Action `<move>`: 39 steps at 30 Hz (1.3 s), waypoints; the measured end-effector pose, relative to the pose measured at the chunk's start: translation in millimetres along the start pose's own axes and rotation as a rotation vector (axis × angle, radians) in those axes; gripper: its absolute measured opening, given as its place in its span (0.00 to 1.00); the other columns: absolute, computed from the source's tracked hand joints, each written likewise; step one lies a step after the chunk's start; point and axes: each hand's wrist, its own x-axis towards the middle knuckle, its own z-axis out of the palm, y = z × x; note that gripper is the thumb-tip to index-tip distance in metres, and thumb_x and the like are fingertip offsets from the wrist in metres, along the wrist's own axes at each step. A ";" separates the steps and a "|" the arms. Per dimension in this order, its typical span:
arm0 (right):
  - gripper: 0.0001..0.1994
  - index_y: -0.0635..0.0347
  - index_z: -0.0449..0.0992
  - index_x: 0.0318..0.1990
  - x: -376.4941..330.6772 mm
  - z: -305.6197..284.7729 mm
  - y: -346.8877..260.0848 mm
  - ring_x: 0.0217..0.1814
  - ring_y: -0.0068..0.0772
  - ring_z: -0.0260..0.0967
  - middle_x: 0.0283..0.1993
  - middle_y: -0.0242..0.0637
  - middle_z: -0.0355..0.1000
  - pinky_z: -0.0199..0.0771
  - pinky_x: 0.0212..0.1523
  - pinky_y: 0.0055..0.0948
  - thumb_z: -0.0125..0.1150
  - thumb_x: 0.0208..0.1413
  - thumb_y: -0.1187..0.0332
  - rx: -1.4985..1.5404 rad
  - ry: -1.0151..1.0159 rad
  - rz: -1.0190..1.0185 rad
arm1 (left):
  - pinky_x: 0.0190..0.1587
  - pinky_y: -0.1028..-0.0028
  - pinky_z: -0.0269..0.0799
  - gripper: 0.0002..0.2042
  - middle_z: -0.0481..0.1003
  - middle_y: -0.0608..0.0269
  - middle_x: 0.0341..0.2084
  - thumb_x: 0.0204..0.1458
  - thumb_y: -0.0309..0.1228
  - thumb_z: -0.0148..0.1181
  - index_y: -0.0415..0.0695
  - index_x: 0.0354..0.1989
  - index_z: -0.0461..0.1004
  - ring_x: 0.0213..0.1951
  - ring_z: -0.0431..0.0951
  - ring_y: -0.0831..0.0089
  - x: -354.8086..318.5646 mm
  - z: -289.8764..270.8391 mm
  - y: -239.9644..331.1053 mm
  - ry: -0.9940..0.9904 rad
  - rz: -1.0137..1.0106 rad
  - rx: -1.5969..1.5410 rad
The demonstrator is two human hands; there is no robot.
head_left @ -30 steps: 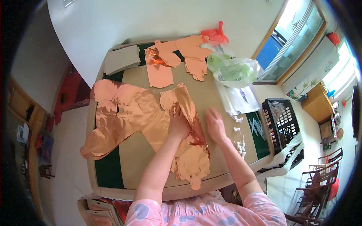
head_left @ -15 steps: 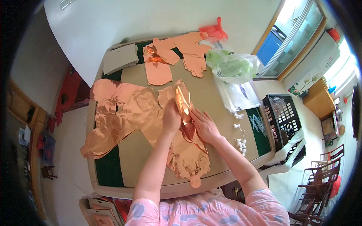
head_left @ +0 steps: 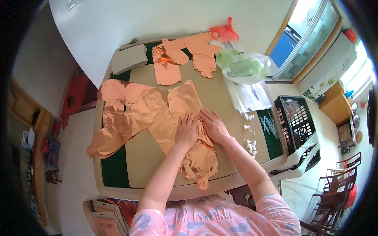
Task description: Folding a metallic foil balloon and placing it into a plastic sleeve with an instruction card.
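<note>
A flat rose-gold foil balloon (head_left: 185, 98) lies on the brown sheet in front of me, its near end crumpled and ending in a small rounded tab. My left hand (head_left: 188, 131) rests palm down on its middle with the fingers stretched out. Beside it, my right hand (head_left: 214, 126) lies along the balloon's right edge, fingers extended and flat. Creased foil shows just below both hands; the part under the palms is hidden. More rose-gold foil balloons (head_left: 132, 100) spread out to the left, touching or overlapping this one. Farther back lie other flat foil balloons (head_left: 168, 72).
Grey cards (head_left: 129, 59) are stacked at the far left corner. On the right are a green-and-white plastic bag (head_left: 245, 69), clear bags (head_left: 252, 99), small white stringed pieces (head_left: 251, 147) and pale straws (head_left: 269, 128). A black basket (head_left: 295, 122) stands beyond the table's right edge.
The balloon's far part, folded up and gathered between my hands before, now lies flatter. My left hand has moved right and nearer, from gripping the foil to resting flat on it.
</note>
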 end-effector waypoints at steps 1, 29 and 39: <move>0.21 0.61 0.67 0.61 -0.8 -3.3 -2.7 0.71 0.44 0.54 0.66 0.43 0.62 0.51 0.70 0.47 0.51 0.60 0.71 0.038 0.027 -0.003 | 0.67 0.53 0.51 0.22 0.62 0.54 0.63 0.58 0.34 0.48 0.39 0.60 0.64 0.67 0.57 0.56 -0.1 0.8 -0.3 -0.021 -0.001 0.007; 0.19 0.64 0.72 0.54 15.9 21.2 6.9 0.65 0.48 0.61 0.60 0.47 0.68 0.59 0.66 0.42 0.53 0.54 0.75 -0.006 0.174 0.001 | 0.65 0.51 0.53 0.21 0.64 0.52 0.60 0.57 0.32 0.48 0.41 0.59 0.66 0.66 0.59 0.56 0.8 3.6 0.9 0.045 -0.008 -0.028; 0.18 0.63 0.71 0.55 13.7 25.1 12.2 0.67 0.44 0.60 0.62 0.43 0.66 0.56 0.67 0.45 0.51 0.56 0.74 -0.036 0.123 0.029 | 0.59 0.63 0.62 0.17 0.68 0.49 0.55 0.58 0.29 0.49 0.39 0.56 0.67 0.56 0.68 0.60 -42.0 -75.8 -50.7 0.605 -0.999 -1.100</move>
